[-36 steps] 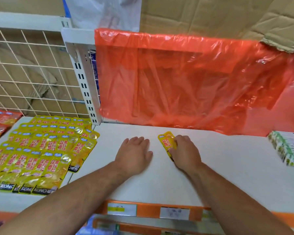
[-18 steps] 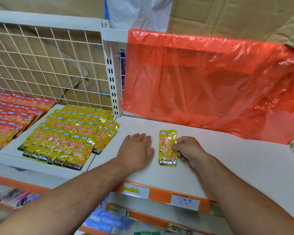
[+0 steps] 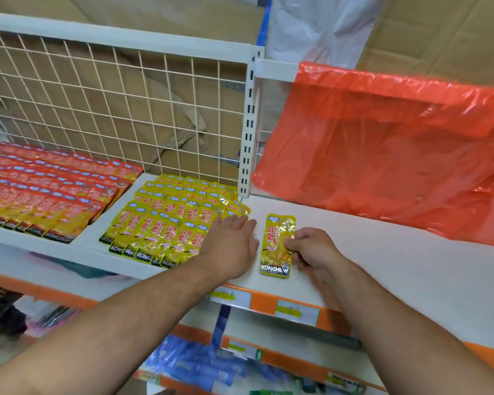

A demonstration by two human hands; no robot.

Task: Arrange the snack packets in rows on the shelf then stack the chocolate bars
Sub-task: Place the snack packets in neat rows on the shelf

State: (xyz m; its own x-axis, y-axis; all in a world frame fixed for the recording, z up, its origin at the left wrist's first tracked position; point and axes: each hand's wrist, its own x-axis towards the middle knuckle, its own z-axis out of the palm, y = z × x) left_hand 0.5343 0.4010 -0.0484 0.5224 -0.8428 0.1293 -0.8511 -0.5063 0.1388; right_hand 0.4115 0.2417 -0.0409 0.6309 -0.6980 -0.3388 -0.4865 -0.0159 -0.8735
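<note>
The right hand (image 3: 314, 249) pinches the near edge of a packet (image 3: 275, 246) lying flat on the shelf (image 3: 382, 266) just left of it, the left hand (image 3: 231, 246) flat with straight fingers; light, floppy, likely slippery foil, best held by its edge seam

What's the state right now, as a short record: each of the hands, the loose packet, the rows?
left hand: flat on the shelf, fingers straight, at the right edge of the yellow rows
right hand: pinches the right edge of the loose packet
loose packet: yellow, flat on the white shelf, right of the left hand
yellow rows: overlapping, left of both hands
red packets: overlapping rows, further left
</note>
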